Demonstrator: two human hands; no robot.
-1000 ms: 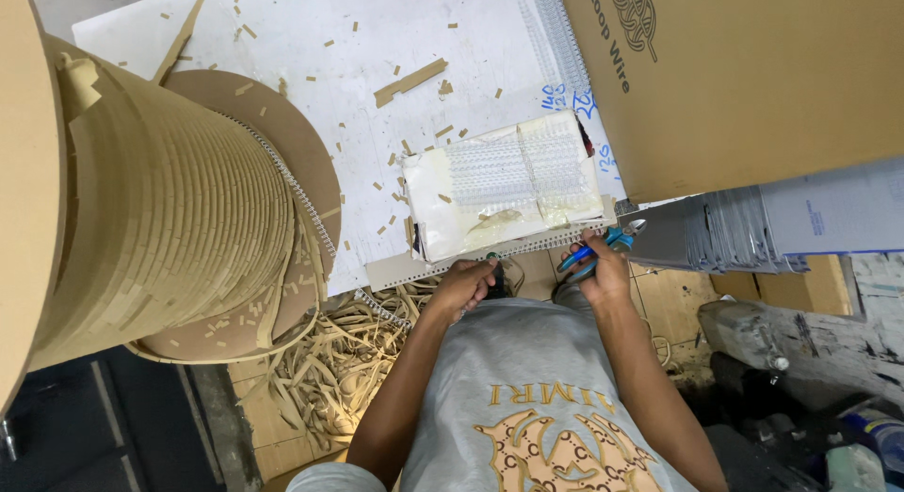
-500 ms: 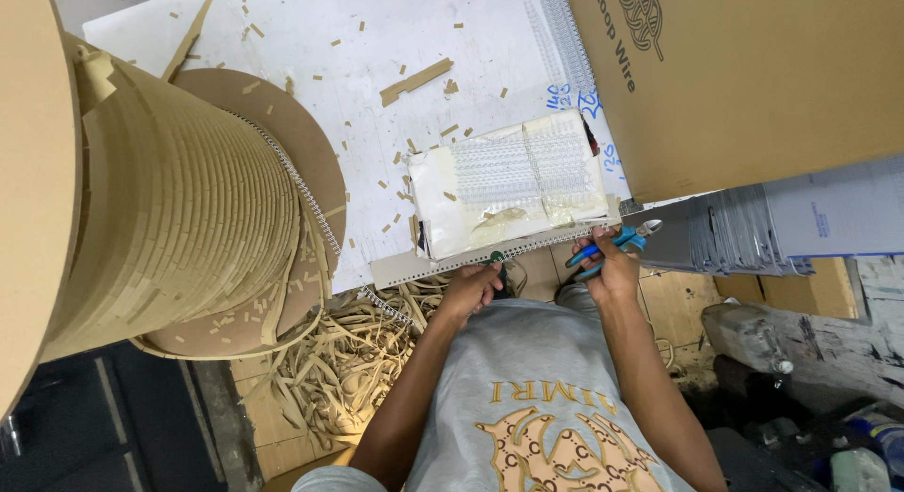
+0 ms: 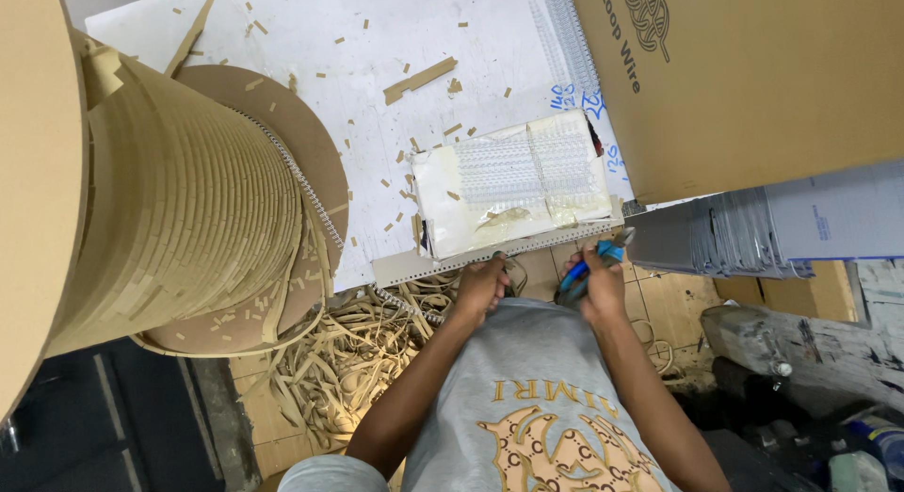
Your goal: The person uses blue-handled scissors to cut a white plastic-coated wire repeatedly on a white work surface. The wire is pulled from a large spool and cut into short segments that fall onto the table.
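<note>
Cutters dropped lower in right hand, fingers wrapped round; left hand fingers' grip unclear.

cutters: blue plastic grips, shiny metal tip
spool: matt brown cardboard, rough paper strip
wire loops: glossy pale coils
table: smooth white surface
box: matt cardboard

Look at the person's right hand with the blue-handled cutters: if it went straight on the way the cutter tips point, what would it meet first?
Probably the stack of grey sheets beside the right hand; the cutters point up-right toward it, though depth is unclear.
</note>
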